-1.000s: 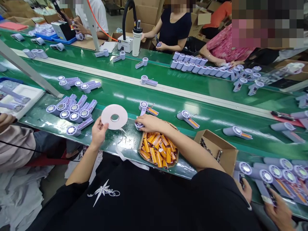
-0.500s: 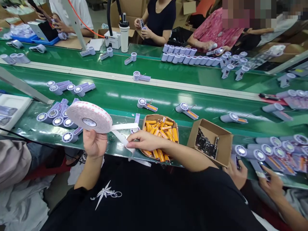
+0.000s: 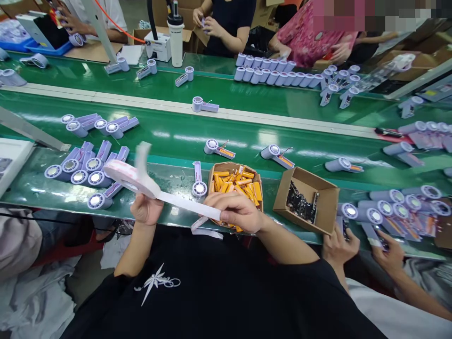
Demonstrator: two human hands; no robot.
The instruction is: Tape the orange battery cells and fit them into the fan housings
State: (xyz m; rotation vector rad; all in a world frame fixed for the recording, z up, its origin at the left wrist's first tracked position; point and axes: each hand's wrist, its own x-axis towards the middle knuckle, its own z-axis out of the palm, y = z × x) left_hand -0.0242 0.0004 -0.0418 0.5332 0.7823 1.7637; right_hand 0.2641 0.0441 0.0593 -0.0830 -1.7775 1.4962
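L hand (image 3: 146, 210) grips tape roll (image 3: 129, 176); R hand (image 3: 238, 212) pinches strip (image 3: 189, 205), pulled out, apparently uncut. Belt fan (image 3: 211, 145) has orange batt. (image 3: 227, 153) in; nearest fan (image 3: 199, 188) shows none yet.

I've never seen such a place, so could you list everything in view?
Tape roll: one, white, left of centre
Tape strip: one, white, stretching right from roll
Near cartons: two, brown, centre and right
Orange cylinders: many, orange, in left carton
Black parts: several, black, in right carton
Green surfaces: several, green, crossing the view
Lilac units: dozens, lilac, mostly across green surfaces
Tumbler: one, white with black lid, far side
Machine box: one, white, beside tumbler
Co-workers: several, clothing varied, far and both sides
Shirt: one, black with white motif, bottom
Left hand: one, bare, holding tape roll
Right hand: one, bare, gripping tape strip
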